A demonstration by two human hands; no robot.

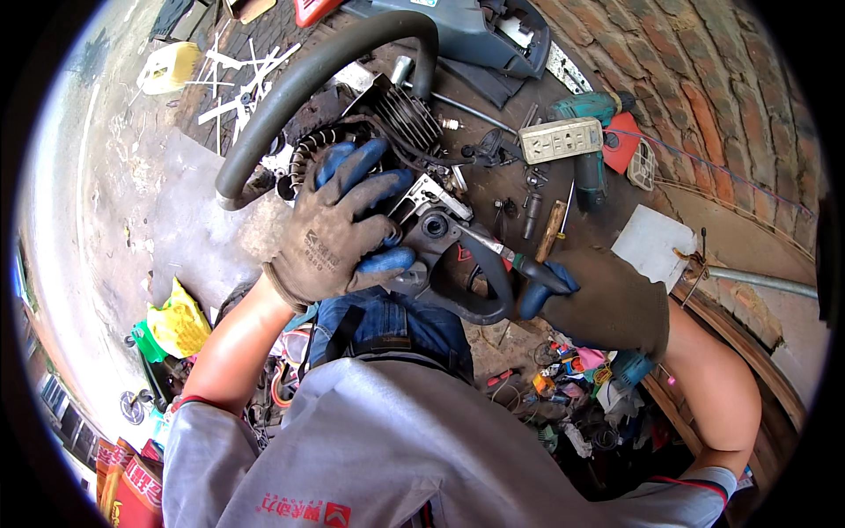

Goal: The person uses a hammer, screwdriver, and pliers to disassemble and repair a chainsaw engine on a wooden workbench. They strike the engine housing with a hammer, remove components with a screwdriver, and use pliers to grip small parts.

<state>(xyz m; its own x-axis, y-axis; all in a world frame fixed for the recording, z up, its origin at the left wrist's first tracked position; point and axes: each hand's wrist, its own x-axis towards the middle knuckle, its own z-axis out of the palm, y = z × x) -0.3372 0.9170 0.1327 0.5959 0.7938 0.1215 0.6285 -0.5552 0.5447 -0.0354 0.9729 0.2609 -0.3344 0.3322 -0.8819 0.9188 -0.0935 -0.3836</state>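
My left hand [339, 229], in a grey glove with blue fingertips, grips a small engine [392, 114] with cooling fins, a curved grey handlebar [299, 84] and a black loop-handled housing [488, 286]. My right hand [590, 299], gloved alike, is closed on the dark green handle of a metal tool [537, 273], probably a screwdriver or pliers, whose slim tip lies at the round ringed opening [434, 224] in the housing. A silver metal bracket [436, 198] sits just above that opening. The engine's lower left is partly hidden by my left hand.
Right: a power strip [561, 141], green drill [591, 180], small parts, wooden-handled tool [550, 229], white sheet [651, 246] and brick wall [704, 114]. Above: a grey plastic cover [466, 35]. Left: yellow jug [172, 66], white strips and yellow bag [176, 321]. Below: cluttered scraps [581, 378].
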